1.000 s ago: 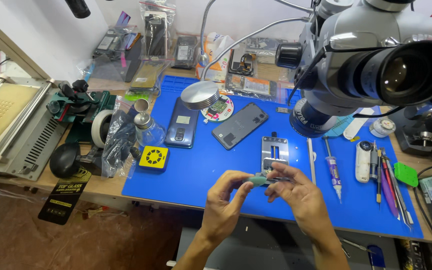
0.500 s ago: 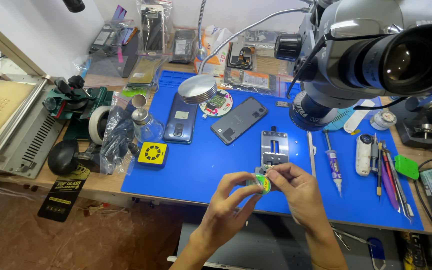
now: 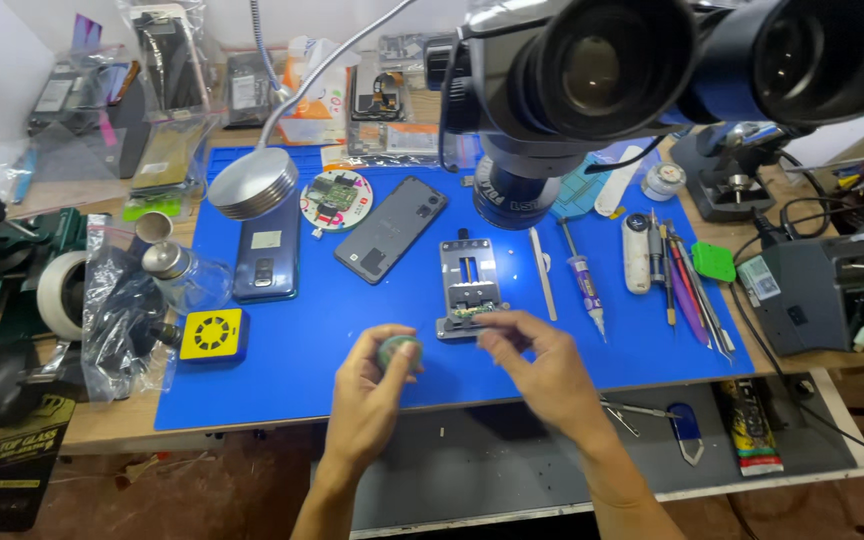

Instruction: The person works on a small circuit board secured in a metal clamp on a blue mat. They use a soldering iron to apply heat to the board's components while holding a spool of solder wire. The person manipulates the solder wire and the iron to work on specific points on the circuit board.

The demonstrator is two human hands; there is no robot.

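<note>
Small part risk: both hands working off the holder, at the mat edge.

Left hand (image 3: 377, 375) fingers clenched round a small round green pot (image 3: 398, 352), held just above the blue mat (image 3: 282, 385). Right hand (image 3: 537, 365) fingers pinched at the metal board holder (image 3: 469, 285); can't tell what they grip. A slip could knock the tiny board loose or tip the pot off the bench (image 3: 102, 425).

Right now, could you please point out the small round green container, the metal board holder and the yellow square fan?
small round green container (image 3: 398, 352), head view, top.
metal board holder (image 3: 468, 275), head view, plate.
yellow square fan (image 3: 212, 334), head view, centre.
</note>
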